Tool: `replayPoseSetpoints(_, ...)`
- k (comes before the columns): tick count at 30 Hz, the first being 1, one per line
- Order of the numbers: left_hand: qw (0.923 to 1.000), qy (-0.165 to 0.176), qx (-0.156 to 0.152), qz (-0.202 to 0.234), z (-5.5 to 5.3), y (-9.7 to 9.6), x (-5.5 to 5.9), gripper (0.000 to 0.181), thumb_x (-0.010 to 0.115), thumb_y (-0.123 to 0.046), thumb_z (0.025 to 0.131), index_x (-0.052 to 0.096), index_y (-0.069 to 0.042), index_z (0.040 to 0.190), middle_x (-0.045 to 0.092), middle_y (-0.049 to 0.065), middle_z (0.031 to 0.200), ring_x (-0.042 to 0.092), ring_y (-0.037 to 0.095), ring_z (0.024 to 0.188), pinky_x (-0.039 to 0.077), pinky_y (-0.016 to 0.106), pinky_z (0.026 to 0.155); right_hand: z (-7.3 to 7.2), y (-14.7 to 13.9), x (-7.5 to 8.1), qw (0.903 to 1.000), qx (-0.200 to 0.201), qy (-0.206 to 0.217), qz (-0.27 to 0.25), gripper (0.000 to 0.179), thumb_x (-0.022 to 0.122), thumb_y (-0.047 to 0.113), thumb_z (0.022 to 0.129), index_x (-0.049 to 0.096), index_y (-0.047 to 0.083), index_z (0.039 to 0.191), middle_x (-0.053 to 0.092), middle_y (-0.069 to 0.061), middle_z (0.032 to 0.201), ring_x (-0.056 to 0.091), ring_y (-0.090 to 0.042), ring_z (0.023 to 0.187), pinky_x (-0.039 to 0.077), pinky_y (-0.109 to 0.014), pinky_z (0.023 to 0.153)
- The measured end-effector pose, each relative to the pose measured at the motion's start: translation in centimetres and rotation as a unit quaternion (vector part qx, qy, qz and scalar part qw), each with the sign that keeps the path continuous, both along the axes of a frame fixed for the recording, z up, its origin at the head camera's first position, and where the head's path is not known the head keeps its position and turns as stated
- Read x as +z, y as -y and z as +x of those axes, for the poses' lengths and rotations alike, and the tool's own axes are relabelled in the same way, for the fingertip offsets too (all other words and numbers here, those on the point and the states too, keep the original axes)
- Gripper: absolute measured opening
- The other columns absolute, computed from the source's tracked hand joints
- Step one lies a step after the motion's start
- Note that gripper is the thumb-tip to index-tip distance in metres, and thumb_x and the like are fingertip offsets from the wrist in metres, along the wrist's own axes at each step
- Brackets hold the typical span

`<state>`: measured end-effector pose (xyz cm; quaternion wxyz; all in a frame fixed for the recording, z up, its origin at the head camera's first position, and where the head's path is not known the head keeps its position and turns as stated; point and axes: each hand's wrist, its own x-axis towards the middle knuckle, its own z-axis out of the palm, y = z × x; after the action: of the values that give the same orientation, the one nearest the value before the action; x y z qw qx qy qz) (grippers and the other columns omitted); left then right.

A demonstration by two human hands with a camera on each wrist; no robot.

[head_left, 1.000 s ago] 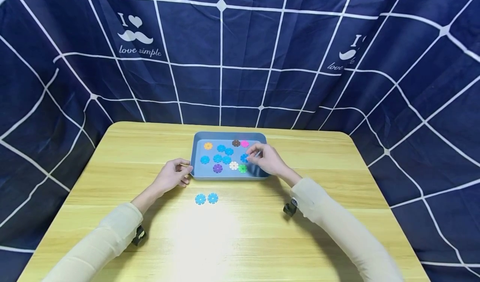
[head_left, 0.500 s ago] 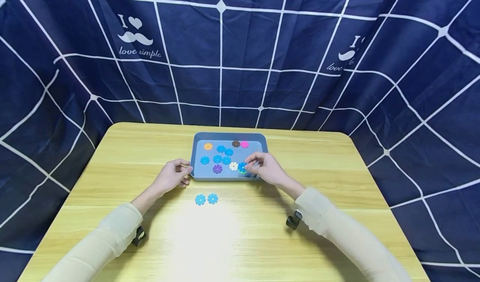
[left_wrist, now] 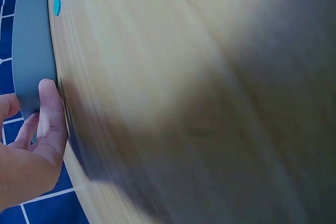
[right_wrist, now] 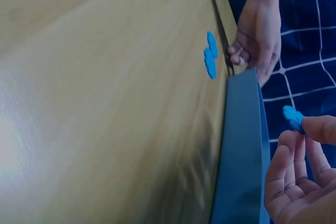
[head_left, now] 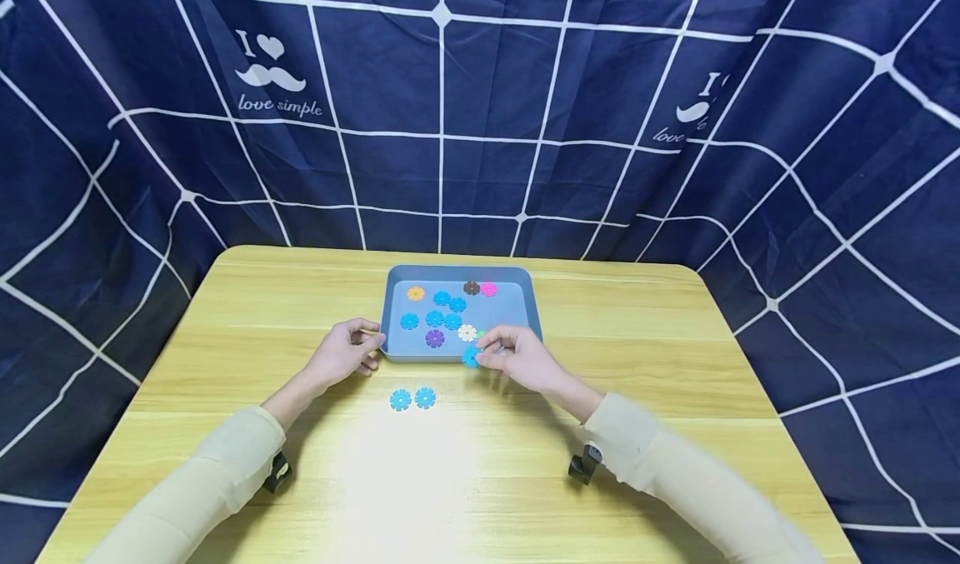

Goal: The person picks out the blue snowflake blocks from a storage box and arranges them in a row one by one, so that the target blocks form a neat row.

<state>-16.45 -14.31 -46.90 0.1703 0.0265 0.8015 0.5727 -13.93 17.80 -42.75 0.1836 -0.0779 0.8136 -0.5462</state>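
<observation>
blue disc (head_left: 471,356), notched rim w/ small centre hole, is up in the right hand (head_left: 517,357), in front of the near wall of the tray in head view; r wrist view shows it clear of the surface (head_left: 622,314), pinched btwn thumb & fingertips at its edge, other fingers bent. exact ht above tray: can't tell. tray (head_left: 423,273) is blue-grey, rectangular, low-walled, toward far edge of surface. left hand (head_left: 348,350) holds tray at near l corner, thumb & fingers bent round the wall there. inside tray, just beyond r hand: green disc (head_left: 482,334), mostly hidden by the fingers; white disc (head_left: 467,332) just l of it; purple disc (head_left: 435,339) further l. behind those, five more blue discs (head_left: 434,319): two side by side mid-tray, another pair just behind, one on its own to the l. toward far wall: orange disc (head_left: 416,294) on l, brown disc (head_left: 471,288) & pink disc (head_left: 489,289) next to each other r of ctr. two blue discs (head_left: 425,398) lie flat on surface btwn tray & person, side by side. surface is light wood grain w/ bright glare patch at near side. both arms in cream sleeves (head_left: 675,472), small blk wrist cam (head_left: 585,464) at each cuff. navy curtain (head_left: 480,81) w/ white grid lines hangs behind & at both sides, "love simple" + moustache print on it.
</observation>
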Motion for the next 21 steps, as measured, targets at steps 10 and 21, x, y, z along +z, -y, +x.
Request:
replayPoseSetpoints(10, 1.0000, -0.009, -0.004, 0.001, 0.1, 0.1, 0.0, 0.044, 0.059, -0.014, 0.108, 0.051, 0.015, 0.141, 0.072, 0.029, 0.107, 0.071, 0.013, 0.070, 0.069, 0.034, 0.066, 1.4, 1.0, -1.6, 0.9994, 0.016, 0.024, -0.021, 0.021, 0.071, 0.003, 0.096, 0.068, -0.007, 0.114, 0.073, -0.017, 0.093, 0.065, -0.015, 0.068, 0.059, -0.024, 0.056)
replayPoseSetpoints(21, 0.9999, -0.013, -0.003, 0.000, 0.3, -0.1, 0.0, 0.043, 0.061, -0.014, 0.108, 0.053, 0.014, 0.140, 0.073, 0.027, 0.104, 0.072, 0.013, 0.069, 0.069, 0.033, 0.066, 2.1, 1.4, -3.6, 0.9988, 0.019, 0.038, -0.023, 0.019, 0.071, 0.000, 0.096, 0.066, -0.009, 0.112, 0.073, -0.015, 0.090, 0.061, -0.014, 0.067, 0.055, -0.019, 0.057)
